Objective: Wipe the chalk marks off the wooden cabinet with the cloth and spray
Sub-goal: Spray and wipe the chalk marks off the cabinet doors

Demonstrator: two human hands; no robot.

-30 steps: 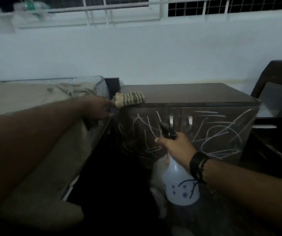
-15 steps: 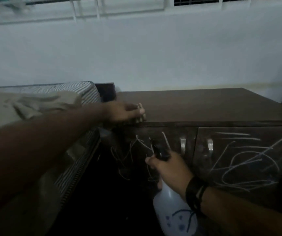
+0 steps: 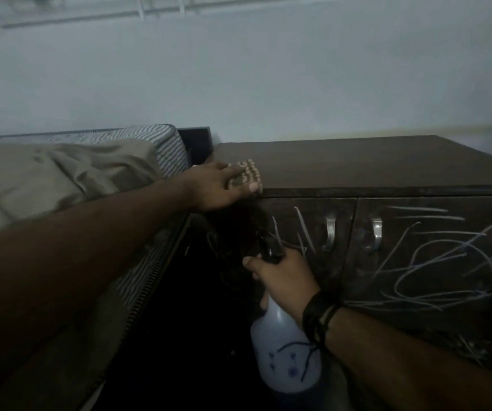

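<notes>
A dark wooden cabinet [image 3: 387, 167] stands against the wall, its two doors covered in white chalk marks [image 3: 434, 262]. A striped beige cloth [image 3: 249, 175] lies on the cabinet's top left corner. My left hand [image 3: 218, 186] lies over the cloth, fingers and thumb around it. My right hand [image 3: 283, 277] grips the black trigger head of a white spray bottle [image 3: 286, 354] in front of the left door, low down.
A bed with a striped mattress [image 3: 164, 143] and a beige sheet [image 3: 60, 179] stands to the left, close beside the cabinet. Two metal door handles [image 3: 330, 232] sit at the cabinet's middle. The floor between bed and cabinet is dark.
My left hand has reached from beside the cloth onto it and closed around it. The view has moved closer to the cabinet. My right hand keeps holding the spray bottle.
</notes>
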